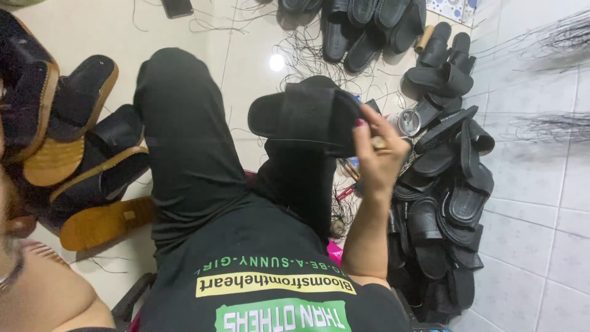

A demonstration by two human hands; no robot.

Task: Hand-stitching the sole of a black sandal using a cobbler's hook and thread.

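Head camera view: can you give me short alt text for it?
The right hand holds up a black sandal over a black-trousered knee. A pile of black sandals lies on the right, tan-soled sandals on the left, on a pale tiled floor.

The floor (92, 31) is smooth, shiny cream tile with a bright spot of light (277, 62). On the right is a white tiled wall (541, 209).

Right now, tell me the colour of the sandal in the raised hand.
Black all over; the sandal shows in the head view.
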